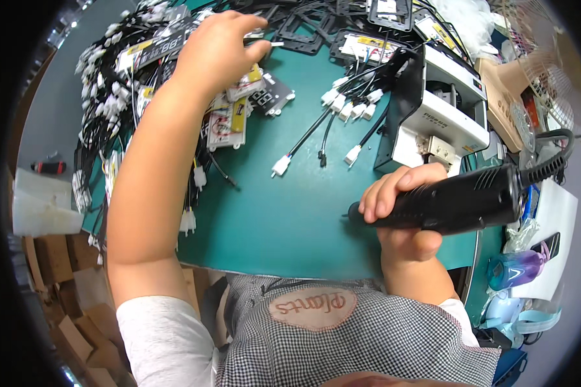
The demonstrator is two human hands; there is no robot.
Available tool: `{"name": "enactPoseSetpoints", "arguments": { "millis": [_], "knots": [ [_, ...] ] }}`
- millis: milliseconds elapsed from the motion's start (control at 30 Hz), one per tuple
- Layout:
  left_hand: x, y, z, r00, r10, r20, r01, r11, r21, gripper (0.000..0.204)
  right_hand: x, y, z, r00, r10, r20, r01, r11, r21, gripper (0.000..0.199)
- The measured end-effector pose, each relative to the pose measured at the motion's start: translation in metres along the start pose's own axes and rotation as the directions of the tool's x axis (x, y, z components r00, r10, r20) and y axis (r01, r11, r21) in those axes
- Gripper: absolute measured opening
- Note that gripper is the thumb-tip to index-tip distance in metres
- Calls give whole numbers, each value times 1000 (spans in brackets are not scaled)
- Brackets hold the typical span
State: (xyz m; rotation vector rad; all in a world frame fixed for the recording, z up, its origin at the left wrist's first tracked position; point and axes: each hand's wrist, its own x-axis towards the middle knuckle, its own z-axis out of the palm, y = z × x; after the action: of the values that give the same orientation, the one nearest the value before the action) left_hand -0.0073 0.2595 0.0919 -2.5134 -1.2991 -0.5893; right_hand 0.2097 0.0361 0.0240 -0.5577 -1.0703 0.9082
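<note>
The right hand [403,206] is closed around a black electric screwdriver [452,200], with the fingers wrapped over the top of its body and the thumb underneath. The tool lies almost flat, just above the near right part of the green table [284,219], and its thin tip points to the left. A coiled black cable [549,164] leaves its back end and goes up to the right.

The left hand [219,48] is stretched out to the far side of the table. Its fingers are bent and pinch a small white connector [272,44] at the end of a wire; the hand rests on a heap of black wires with white plugs [110,84]. Under the forearm lie several small circuit boards with yellow labels [229,119], and just beside them a small black display part [271,95].

In the middle of the table there is a bundle of black wires with white plugs [352,106], spread like a fan. To the right of it stands a white and black machine [442,109]. Black plastic frames [303,32] lie at the far edge of the table. At the right side stand a fan [549,71] and a purple and blue bottle [516,267]. Cardboard boxes [58,290] are on the floor at the left.
</note>
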Motion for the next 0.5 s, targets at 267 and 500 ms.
{"name": "enactPoseSetpoints", "arguments": {
  "millis": [267, 500],
  "knots": [
    [97, -30, 28, 846, -214, 489, 72, 953, 293, 30, 4, -4, -11, 1000, -5, 2, 5, 1000, 18, 78],
    [84, -32, 9, 967, -99, 235, 109, 994, -31, 26, 4, -14, -8, 988, 91, -122, -86, 995, 46, 80]
  ]
}}
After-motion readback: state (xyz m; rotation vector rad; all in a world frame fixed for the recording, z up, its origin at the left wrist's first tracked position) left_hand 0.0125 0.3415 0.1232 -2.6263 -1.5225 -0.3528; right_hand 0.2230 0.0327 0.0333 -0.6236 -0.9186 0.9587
